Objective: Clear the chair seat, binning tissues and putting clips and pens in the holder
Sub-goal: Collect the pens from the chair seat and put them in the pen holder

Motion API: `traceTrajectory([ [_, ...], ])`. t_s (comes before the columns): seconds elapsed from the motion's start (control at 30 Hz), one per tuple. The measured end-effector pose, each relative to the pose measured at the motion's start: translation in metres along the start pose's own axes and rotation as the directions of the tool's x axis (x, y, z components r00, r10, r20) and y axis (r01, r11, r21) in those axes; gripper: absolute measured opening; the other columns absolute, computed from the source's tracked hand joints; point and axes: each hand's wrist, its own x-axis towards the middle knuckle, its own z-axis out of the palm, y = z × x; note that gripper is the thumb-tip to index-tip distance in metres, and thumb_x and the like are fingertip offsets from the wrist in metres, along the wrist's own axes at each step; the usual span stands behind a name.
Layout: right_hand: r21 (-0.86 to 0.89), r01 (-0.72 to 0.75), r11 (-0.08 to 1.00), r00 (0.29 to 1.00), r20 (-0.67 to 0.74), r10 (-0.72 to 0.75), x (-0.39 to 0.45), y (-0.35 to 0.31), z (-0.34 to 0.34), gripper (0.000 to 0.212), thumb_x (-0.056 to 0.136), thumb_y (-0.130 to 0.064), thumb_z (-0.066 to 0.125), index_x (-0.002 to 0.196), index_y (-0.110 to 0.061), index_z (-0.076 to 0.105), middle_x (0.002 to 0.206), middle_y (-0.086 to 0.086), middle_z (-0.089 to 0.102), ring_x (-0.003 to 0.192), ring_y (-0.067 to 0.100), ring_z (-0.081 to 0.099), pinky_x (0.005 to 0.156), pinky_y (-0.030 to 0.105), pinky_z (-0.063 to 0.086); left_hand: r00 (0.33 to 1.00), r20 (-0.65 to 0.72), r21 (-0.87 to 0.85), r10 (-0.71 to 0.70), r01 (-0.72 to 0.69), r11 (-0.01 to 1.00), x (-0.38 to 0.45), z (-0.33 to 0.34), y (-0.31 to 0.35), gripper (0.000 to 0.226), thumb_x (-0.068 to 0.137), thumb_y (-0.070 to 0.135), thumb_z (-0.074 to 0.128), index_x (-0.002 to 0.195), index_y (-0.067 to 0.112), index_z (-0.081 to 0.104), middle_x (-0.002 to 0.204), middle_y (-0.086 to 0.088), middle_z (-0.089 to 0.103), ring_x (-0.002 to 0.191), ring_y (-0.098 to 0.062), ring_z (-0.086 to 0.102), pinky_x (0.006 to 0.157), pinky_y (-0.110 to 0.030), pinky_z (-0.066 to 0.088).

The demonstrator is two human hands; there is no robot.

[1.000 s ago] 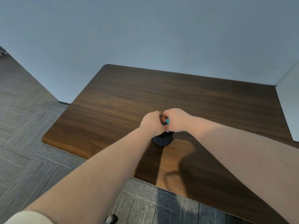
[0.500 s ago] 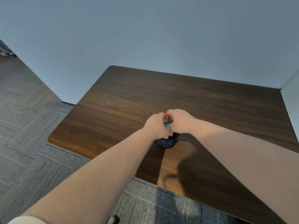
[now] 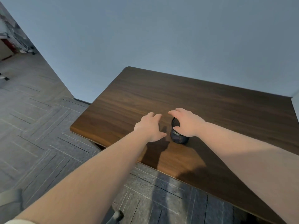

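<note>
A: Where's the holder point(image 3: 179, 135)?
B: Mid-frame on the table point(image 3: 210, 110), near its front edge.
A: Hands?
B: Both splayed, nothing held. Left hand point(image 3: 149, 127) just beside it; right hand point(image 3: 187, 122) over its rim.
A: Tip?
B: Lift straight up, don't nudge it w/ the thumb.

one head-worn view looks forward and down, close over the wooden desk point(image 3: 194, 102).
</note>
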Motion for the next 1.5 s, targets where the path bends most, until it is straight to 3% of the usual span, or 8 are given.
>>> traceTrajectory([
  [0.1,-0.037,0.031,0.999,0.999,0.044,-0.030,-0.005,-0.027,0.007,0.069,0.093,-0.025,0.056,0.150,-0.032,0.018,0.162,0.004,0.012,0.146,0.030,0.022,0.112,0.041,0.034,0.999,0.022,0.045,-0.042,0.041,0.998,-0.027,0.000,-0.032,0.084,0.081,0.053,0.061,0.148,0.031,0.015,0.159,-0.003,0.011,0.144,-0.032,0.018,0.112,-0.053,0.031],
  [0.37,-0.136,0.226,0.965,0.971,0.111,-0.211,-0.012,-0.130,0.053,0.075,0.092,-0.038,0.054,0.151,-0.037,0.007,0.163,0.003,0.006,0.149,0.026,0.010,0.119,0.047,0.023,0.974,0.021,0.065,-0.225,0.223,0.973,-0.118,0.021,-0.140,0.090,0.081,0.059,0.058,0.149,0.035,0.004,0.161,-0.002,-0.001,0.148,-0.026,0.001,0.117,-0.055,0.017],
  [0.63,-0.182,0.458,0.870,0.878,0.249,-0.410,-0.033,-0.275,0.134,0.081,0.091,-0.045,0.054,0.151,-0.037,0.000,0.163,0.004,0.000,0.150,0.025,0.004,0.119,0.051,0.018,0.903,0.085,0.050,-0.421,0.418,0.907,-0.248,0.069,-0.258,0.092,0.080,0.068,0.050,0.148,0.039,-0.005,0.160,0.000,-0.013,0.148,-0.027,-0.009,0.117,-0.058,0.007],
  [0.87,-0.163,0.644,0.747,0.732,0.413,-0.542,-0.065,-0.390,0.245,0.083,0.090,-0.041,0.057,0.151,-0.036,0.001,0.163,0.005,0.002,0.150,0.025,0.005,0.119,0.050,0.019,0.768,0.158,-0.054,-0.621,0.635,0.771,-0.370,0.145,-0.353,0.087,0.083,0.062,0.050,0.148,0.038,-0.002,0.161,0.001,-0.012,0.148,-0.026,-0.009,0.118,-0.055,0.008],
  [1.13,-0.207,0.756,0.621,0.608,0.571,-0.551,-0.100,-0.452,0.366,0.075,0.092,-0.032,0.051,0.152,-0.033,0.005,0.162,0.005,0.003,0.149,0.024,0.003,0.119,0.048,0.015,0.603,0.263,-0.152,-0.753,0.797,0.585,-0.477,0.259,-0.415,0.073,0.090,0.053,0.045,0.148,0.037,0.005,0.161,0.001,-0.008,0.148,-0.028,-0.009,0.119,-0.054,0.006],
  [1.37,-0.283,0.756,0.590,0.633,0.543,-0.552,-0.101,-0.467,0.439,0.065,0.089,-0.008,0.047,0.147,-0.026,0.023,0.150,0.008,0.029,0.142,0.027,0.020,0.111,0.047,0.029,0.501,0.218,-0.277,-0.838,0.855,0.439,-0.499,0.341,-0.435,0.046,0.094,0.039,0.044,0.137,0.027,0.034,0.158,-0.007,0.011,0.144,-0.039,0.009,0.112,-0.052,0.025],
  [1.5,-0.319,0.751,0.578,0.652,0.497,-0.573,-0.091,-0.465,0.468,0.051,0.083,-0.004,0.049,0.130,-0.021,0.041,0.134,0.006,0.045,0.131,0.026,0.034,0.102,0.042,0.038,0.456,0.106,-0.353,-0.884,0.848,0.395,-0.495,0.370,-0.445,0.026,0.091,0.022,0.046,0.116,0.014,0.047,0.135,-0.012,0.036,0.118,-0.041,0.039,0.088,-0.044,0.043],
])
